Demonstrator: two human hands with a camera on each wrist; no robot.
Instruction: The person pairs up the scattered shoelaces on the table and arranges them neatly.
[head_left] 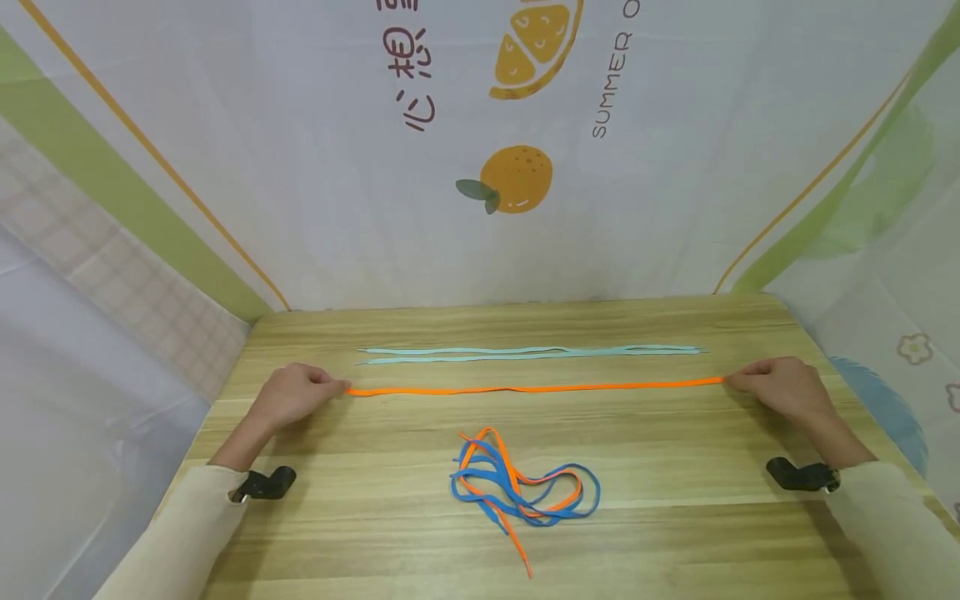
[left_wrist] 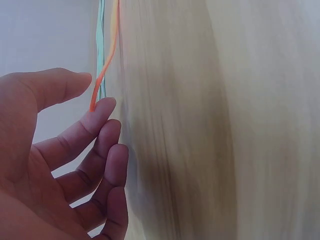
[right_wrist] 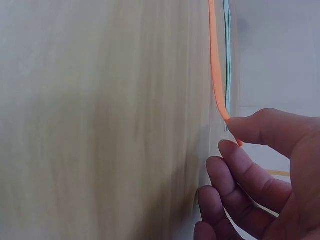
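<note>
An orange shoelace point(head_left: 536, 388) stretches nearly straight across the table between both hands. At its left end, my left hand point(head_left: 298, 393) holds it at the thumb and forefinger; in the left wrist view the lace tip point(left_wrist: 93, 100) lies against the forefinger, close to the thumb. My right hand point(head_left: 783, 387) pinches the other end, and the orange lace point(right_wrist: 215, 75) runs behind the thumb tip in the right wrist view. Just beyond, two pale mint shoelaces point(head_left: 480, 357) lie side by side, roughly parallel to it, touching in places.
Nearer the front, a loose tangle of blue laces point(head_left: 551, 521) and an orange lace point(head_left: 517, 546) lies on the wooden table point(head_left: 660, 542). A printed white cloth point(head_left: 337, 208) hangs behind the table's back edge. Dark wrist mounts point(head_left: 270, 483) sit on both sleeves.
</note>
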